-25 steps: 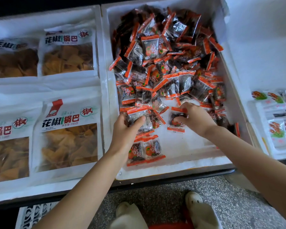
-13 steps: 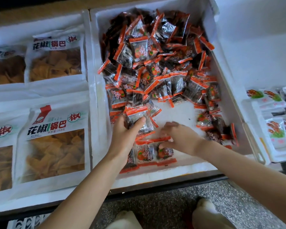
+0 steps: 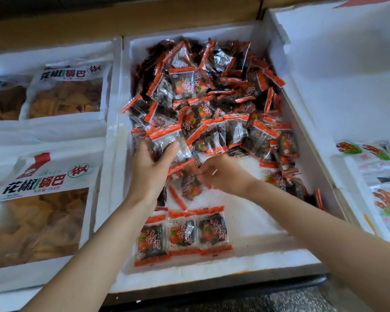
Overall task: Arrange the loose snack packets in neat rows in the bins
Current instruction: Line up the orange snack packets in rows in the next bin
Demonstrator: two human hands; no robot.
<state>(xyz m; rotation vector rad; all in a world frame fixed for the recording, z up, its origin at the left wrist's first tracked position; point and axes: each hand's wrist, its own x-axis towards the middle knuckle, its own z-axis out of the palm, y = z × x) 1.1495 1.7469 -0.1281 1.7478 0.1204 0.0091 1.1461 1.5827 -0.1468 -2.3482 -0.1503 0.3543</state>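
Head view, nearest first. White foam bin [image 3: 212, 273], front rim closest. Just behind the rim, at the near-left corner, is a row of three dark snack packets with orange-red sealed edges [image 3: 182, 235]. They lie flat, side by side, edges touching.

Left hand [image 3: 149, 174] is above the row, thumb and fingers curled round a small stack of the same packets [image 3: 167, 143]. Right hand [image 3: 225, 174] is just beside it, fingertips pinched on the top of one blurred packet [image 3: 190, 185]. Can't tell if that packet touches the bin floor.

Further back, a loose pile of packets [image 3: 212, 97] fills the far half of the bin and runs down its right wall, jumbled and overlapping.

Left neighbour bin holds large white pouches with clear windows showing yellow-brown chips [image 3: 43, 210], lying flat. To the right are small white packets with red-green print [image 3: 387, 199], well apart from the hands.
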